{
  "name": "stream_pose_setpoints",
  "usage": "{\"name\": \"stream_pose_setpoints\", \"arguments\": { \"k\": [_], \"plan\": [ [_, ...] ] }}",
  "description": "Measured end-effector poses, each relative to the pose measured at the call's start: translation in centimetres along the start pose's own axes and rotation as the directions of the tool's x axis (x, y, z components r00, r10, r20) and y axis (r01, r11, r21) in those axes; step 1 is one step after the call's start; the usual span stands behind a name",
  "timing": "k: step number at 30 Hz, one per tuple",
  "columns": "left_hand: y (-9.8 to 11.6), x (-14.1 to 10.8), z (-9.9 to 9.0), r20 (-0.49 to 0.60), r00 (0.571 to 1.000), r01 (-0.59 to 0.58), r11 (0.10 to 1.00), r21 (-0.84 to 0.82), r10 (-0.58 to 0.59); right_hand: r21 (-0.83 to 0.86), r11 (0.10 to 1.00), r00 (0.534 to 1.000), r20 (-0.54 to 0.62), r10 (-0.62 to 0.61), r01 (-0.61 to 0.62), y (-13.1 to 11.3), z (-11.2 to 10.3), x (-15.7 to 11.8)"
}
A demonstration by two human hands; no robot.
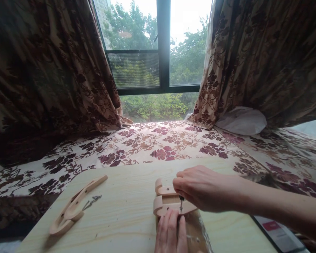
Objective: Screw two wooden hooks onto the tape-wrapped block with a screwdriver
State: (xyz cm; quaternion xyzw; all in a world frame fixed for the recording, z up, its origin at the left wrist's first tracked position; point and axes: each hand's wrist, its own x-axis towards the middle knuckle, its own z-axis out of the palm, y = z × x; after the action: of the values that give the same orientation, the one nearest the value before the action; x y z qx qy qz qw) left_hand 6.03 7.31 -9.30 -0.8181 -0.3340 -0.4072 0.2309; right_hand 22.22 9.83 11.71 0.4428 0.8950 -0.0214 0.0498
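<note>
My right hand (pixel 200 186) is closed around a screwdriver (pixel 181 199); most of its handle is hidden in the fist, and its thin shaft points down at a curved pale wooden piece (pixel 162 209). My left hand (pixel 171 233) lies with stretched fingers against that piece's near edge, over a brown block (pixel 196 230). A similar wooden piece (pixel 164 190) with a dark hole sits just behind. On the left of the board, more curved wooden pieces (pixel 76 207) lie together, beside a small bunch of metal screws (pixel 93 201).
Everything rests on a light wooden board (pixel 121 196). A phone or tablet (pixel 276 232) lies at the lower right under my forearm. Beyond the board are a flowered cloth (pixel 160 140), a white plastic bag (pixel 242 120), curtains (pixel 213 80) and a window (pixel 164 45).
</note>
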Motion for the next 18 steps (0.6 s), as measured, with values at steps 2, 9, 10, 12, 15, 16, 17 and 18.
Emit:
{"name": "stream_pose_setpoints", "arguments": {
  "k": [2,9,10,12,15,16,17,18],
  "plan": [
    [-0.2,-0.1,0.0,0.014,1.000,-0.022,1.000,-0.009,0.022,-0.012,0.999,0.999,-0.034,0.029,-0.030,0.0,0.6,0.3],
    [-0.9,0.0,-0.3,0.054,0.993,-0.108,0.994,0.036,0.106,-0.043,0.994,0.995,-0.017,0.101,-0.101,-0.4,0.0,0.6],
    [-1.0,0.1,-0.4,0.066,0.990,-0.126,0.991,0.049,0.123,-0.030,0.996,0.996,-0.007,0.085,-0.085,-0.4,-0.4,0.5],
    [-1.1,0.1,-0.6,0.090,0.985,-0.151,0.986,0.066,0.145,0.001,1.000,1.000,0.019,0.016,-0.016,-0.4,-1.2,0.2],
    [-1.2,0.2,-0.8,0.121,0.980,-0.164,0.985,0.062,0.155,0.016,0.997,0.996,0.060,-0.073,0.072,-0.4,-1.7,-0.2],
    [-1.2,0.2,-0.9,0.126,0.978,-0.173,0.983,0.057,0.164,0.013,0.997,0.995,0.064,-0.078,0.077,-0.5,-1.7,-0.3],
    [-1.2,0.2,-1.0,0.126,0.978,-0.176,0.983,0.054,0.168,0.011,0.997,0.995,0.064,-0.072,0.072,-0.5,-1.5,-0.3],
    [-1.3,0.3,-1.1,0.124,0.977,-0.180,0.982,0.053,0.172,0.009,0.998,0.997,0.060,-0.055,0.055,-0.5,-1.2,-0.3]
  ]
}}
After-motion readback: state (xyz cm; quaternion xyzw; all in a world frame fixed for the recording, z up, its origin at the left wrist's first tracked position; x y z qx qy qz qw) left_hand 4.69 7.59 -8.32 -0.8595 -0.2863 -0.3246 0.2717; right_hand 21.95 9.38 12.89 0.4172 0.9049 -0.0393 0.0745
